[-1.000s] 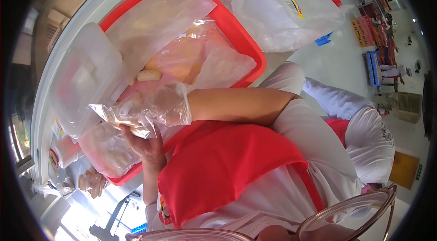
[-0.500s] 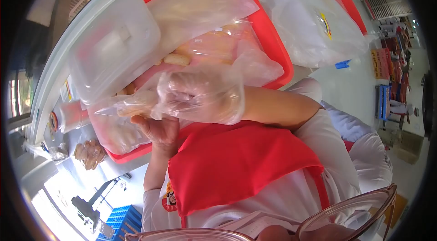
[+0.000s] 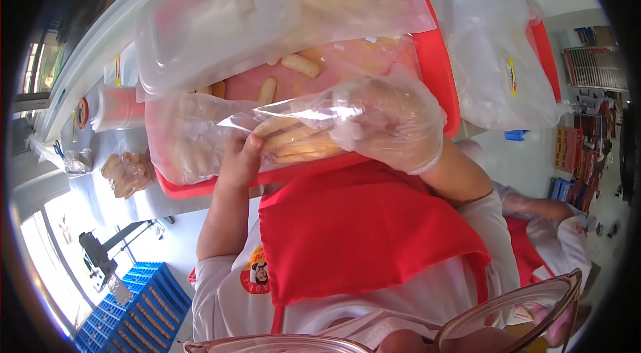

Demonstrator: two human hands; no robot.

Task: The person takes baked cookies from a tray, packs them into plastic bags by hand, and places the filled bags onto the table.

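A clear plastic bag of stick-shaped bread pieces (image 3: 297,143) is stretched between my two hands above the near side of a red tray (image 3: 449,96). My left hand (image 3: 242,158), bare, pinches the bag's left part with the thumb on top. My right hand (image 3: 384,119), inside a loose transparent plastic glove, is closed round the bag's right end; its fingers are partly hidden by shiny film. Behind the bag, loose bread sticks (image 3: 300,65) lie on the tray's pink, crumb-strewn bottom. A translucent plastic tub (image 3: 214,29) covers the tray's far left part.
White film (image 3: 364,3) covers the tray's far side. To the right, a plastic sheet (image 3: 494,53) drapes another red tray. At left are a packed bag of bread (image 3: 125,174), a roll (image 3: 119,107) and tape (image 3: 81,113). Blue crates (image 3: 137,306) stand below; another person (image 3: 547,239) is at right.
My right hand has moved right, away from my left, drawing the bag out lengthwise so the bread sticks inside show. The view has shifted, bringing another person into sight at right.
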